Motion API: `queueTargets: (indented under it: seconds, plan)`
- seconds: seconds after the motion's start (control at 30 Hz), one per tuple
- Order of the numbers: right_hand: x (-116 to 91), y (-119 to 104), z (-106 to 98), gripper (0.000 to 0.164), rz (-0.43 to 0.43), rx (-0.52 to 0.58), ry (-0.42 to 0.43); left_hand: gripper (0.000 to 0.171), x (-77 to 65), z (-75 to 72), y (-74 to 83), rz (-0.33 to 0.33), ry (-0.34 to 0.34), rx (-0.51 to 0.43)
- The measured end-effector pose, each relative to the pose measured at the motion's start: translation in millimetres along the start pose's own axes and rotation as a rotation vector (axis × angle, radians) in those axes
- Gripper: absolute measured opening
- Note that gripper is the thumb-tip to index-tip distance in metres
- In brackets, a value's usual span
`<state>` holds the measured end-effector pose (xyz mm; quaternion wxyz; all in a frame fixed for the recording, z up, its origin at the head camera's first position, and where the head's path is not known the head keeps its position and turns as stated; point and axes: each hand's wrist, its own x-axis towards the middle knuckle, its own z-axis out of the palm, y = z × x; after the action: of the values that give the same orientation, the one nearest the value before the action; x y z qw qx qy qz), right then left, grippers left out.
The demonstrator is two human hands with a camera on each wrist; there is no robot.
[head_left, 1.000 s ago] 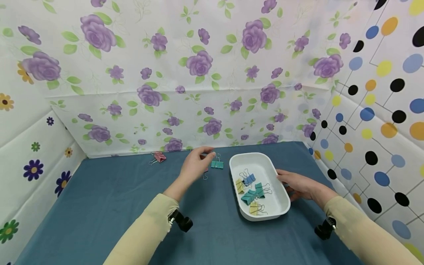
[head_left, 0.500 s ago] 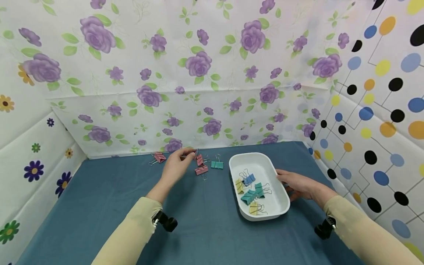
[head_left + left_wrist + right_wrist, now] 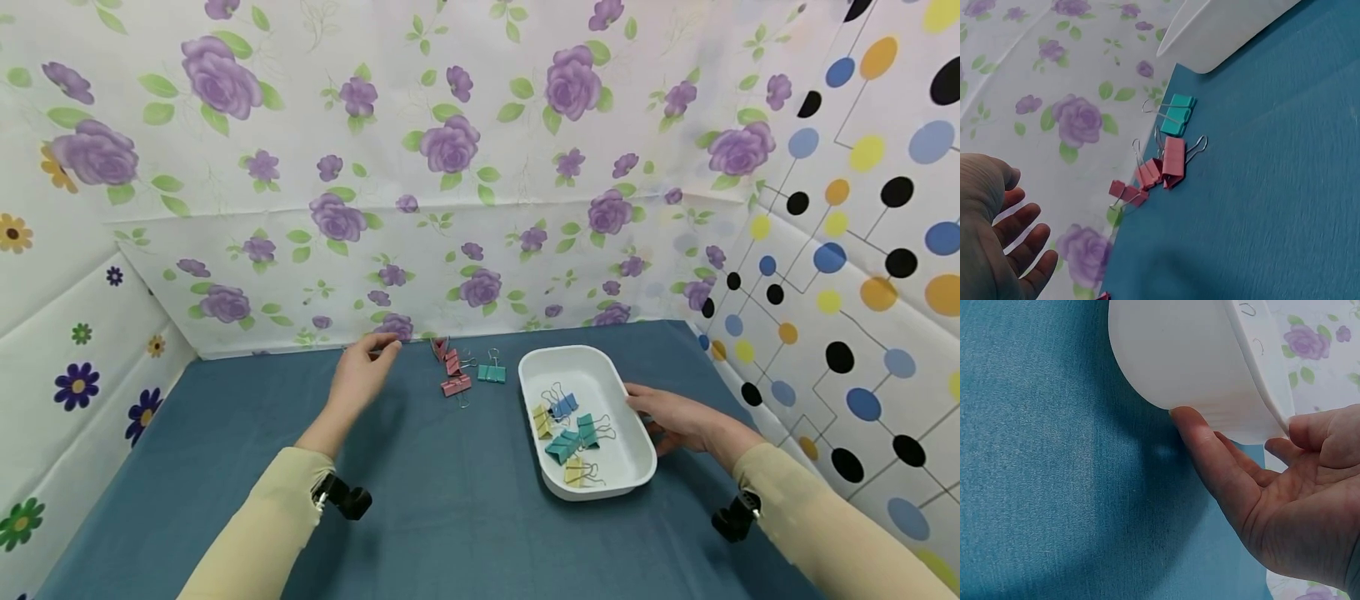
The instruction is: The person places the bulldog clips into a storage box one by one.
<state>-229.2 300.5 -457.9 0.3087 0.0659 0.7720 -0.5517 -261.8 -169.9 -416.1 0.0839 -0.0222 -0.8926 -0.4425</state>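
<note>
In the head view my left hand [image 3: 358,375] is near the back of the cloth, left of the binder clips. Its loosely bent fingers hold nothing in the left wrist view. Three red binder clips [image 3: 456,384] lie close together, with a teal binder clip [image 3: 492,373] to their right. Another red clip [image 3: 1104,296] barely shows at the lower edge of the left wrist view; my hand hides it in the head view. My right hand [image 3: 675,419] grips the right side of a white tray [image 3: 531,360], fingers at its rim and outer wall. Inside are yellow, teal and blue clips [image 3: 564,406].
A blue cloth [image 3: 465,517] covers the table. Flowered sheeting [image 3: 480,208] rises along the back edge, and a dotted sheet [image 3: 840,358] stands on the right. Each wrist carries a small black camera [image 3: 348,498].
My left hand has moved left, away from the teal clip and past the red clips, uncovering them and covering the leftmost red clip. The right hand and tray have stayed put.
</note>
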Motion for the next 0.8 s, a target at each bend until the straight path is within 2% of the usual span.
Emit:
queueTargets:
  seconds: [0.3, 0.63, 0.8]
  plan:
    - [0.8, 1.9, 0.3, 0.056, -0.002, -0.002, 0.009, 0.043, 1.1, -11.7, -9.2, -0.023, 0.019, -0.001]
    - [1.4, 1.9, 1.3, 0.054, 0.002, 0.003, 0.028, 0.048, 5.5, -29.6, -22.2, -0.101, 0.018, -0.003]
    - [1.0, 1.4, 1.5, 0.053, 0.002, -0.002, 0.026, 0.047, 6.4, -39.0, -26.8, -0.109, 0.041, -0.001]
